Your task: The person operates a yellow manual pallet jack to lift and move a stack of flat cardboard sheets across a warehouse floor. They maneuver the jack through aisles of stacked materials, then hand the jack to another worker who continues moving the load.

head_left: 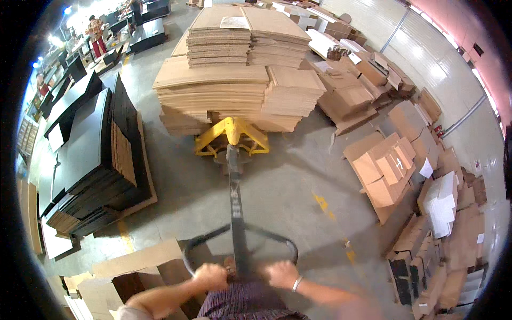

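Note:
My left hand is closed around the lower left part of a dark looped handle. My right hand, slightly blurred, is closed on the loop's right side; a light band circles that wrist. From the loop a long dark shaft runs forward to a yellow pallet jack. The jack stands against a large load of flat brown cardboard sheets, piled in several bundles in two tiers. A pale paper lies on top. The jack's forks are hidden beneath the load.
At left stands a tall stack of black panels. Cardboard lies near my left arm. Along the right wall are folded cartons, brown bundles and a white package. A person stands far left. Yellow markings cross the floor.

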`<state>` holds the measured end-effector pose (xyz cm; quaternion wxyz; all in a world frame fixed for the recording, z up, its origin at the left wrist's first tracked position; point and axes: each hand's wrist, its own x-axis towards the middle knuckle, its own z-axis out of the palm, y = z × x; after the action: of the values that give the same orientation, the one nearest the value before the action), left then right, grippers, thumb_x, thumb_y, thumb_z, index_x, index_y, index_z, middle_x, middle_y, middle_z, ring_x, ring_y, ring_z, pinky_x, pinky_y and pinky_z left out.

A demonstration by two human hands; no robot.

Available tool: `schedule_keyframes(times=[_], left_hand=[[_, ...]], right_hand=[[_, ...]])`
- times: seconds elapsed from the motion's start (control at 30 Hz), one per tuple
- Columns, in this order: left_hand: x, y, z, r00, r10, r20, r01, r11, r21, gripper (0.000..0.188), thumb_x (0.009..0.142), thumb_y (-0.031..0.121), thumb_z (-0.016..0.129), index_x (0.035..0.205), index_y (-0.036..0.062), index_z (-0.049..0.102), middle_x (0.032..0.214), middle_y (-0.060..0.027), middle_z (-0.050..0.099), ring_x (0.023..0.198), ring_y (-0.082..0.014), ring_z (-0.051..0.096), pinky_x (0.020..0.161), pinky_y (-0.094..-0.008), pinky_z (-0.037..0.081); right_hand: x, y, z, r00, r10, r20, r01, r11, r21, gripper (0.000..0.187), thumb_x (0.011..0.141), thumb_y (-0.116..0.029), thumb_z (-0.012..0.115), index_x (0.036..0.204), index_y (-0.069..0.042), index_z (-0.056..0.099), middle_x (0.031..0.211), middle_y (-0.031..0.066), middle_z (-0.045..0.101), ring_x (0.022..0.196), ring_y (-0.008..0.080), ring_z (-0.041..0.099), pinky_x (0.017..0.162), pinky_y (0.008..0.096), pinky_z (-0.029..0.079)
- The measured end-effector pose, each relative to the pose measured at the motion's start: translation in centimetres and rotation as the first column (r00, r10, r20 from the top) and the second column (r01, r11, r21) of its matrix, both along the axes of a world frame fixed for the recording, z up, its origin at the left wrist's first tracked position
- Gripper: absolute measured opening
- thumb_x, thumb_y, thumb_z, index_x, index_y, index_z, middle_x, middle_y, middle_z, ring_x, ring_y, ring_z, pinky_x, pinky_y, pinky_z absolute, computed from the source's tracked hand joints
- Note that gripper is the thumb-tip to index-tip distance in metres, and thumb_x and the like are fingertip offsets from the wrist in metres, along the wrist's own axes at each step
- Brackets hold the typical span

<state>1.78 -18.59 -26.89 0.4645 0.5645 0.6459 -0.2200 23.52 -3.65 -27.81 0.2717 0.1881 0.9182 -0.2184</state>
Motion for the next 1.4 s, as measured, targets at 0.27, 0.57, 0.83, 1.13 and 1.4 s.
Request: schedule_keyframes(times=[0.27,0.57,0.83,1.13,1.4], left_hand=[[3.6,-5.2,-10.0,0.986,0.017,0.163,-0.025,0.999,0.044,0.042,0.080,0.035,0.059,0.115,0.0137,0.065,0.110,-0.0142,0.068,0.104,-0.0312,0.065,0.086,-0.0429,0.052],[-9.3,3.8,10.5,0.971,0.230,-0.062,-0.006,0.287,0.958,0.022,0.063,0.011,0.069,0.076,0.0092,0.051,0.074,-0.0081,0.056,0.070,-0.0305,0.060,0.060,-0.0450,0.045],[-22.2,20.3,18.6,0.918,0.393,-0.059,0.119,-0.128,0.985,0.026,0.059,0.007,0.070,0.075,0.0080,0.051,0.070,-0.0100,0.056,0.068,-0.0337,0.059,0.058,-0.0444,0.047],[-38.7,40.5,23.8,0.761,0.628,-0.164,0.236,-0.031,0.971,0.023,0.071,0.019,0.073,0.077,0.0066,0.055,0.074,-0.0141,0.062,0.074,-0.0371,0.062,0.065,-0.0464,0.048],[-45.5,48.8,24.2,0.791,0.587,-0.172,0.213,-0.001,0.977,0.024,0.071,0.024,0.074,0.079,0.0073,0.058,0.075,-0.0155,0.065,0.076,-0.0377,0.064,0.069,-0.0469,0.050]], right_hand=[[4.9,-4.9,-12.1,0.999,-0.039,0.001,0.039,0.990,-0.134,0.026,0.077,-0.032,0.057,0.080,-0.009,0.068,0.079,0.0154,0.069,0.076,0.0372,0.067,0.067,0.0493,0.053],[-6.2,9.5,11.4,0.688,0.024,-0.725,0.239,0.936,0.259,0.015,0.065,-0.017,0.067,0.068,-0.011,0.053,0.058,0.0124,0.056,0.058,0.0350,0.059,0.055,0.0456,0.044],[-19.6,24.3,19.0,0.378,0.263,-0.888,0.509,0.742,0.437,0.021,0.062,-0.011,0.069,0.075,-0.014,0.054,0.069,0.0042,0.056,0.069,0.0267,0.060,0.058,0.0404,0.043],[-37.4,43.6,25.4,0.442,0.164,-0.882,0.563,0.715,0.415,0.014,0.071,-0.009,0.061,0.084,-0.011,0.067,0.074,0.0146,0.067,0.072,0.0343,0.066,0.059,0.0444,0.051],[-44.5,52.1,24.4,0.448,0.136,-0.883,0.601,0.686,0.410,0.013,0.071,-0.008,0.059,0.081,-0.012,0.067,0.072,0.0146,0.067,0.072,0.0354,0.066,0.058,0.0463,0.051]])
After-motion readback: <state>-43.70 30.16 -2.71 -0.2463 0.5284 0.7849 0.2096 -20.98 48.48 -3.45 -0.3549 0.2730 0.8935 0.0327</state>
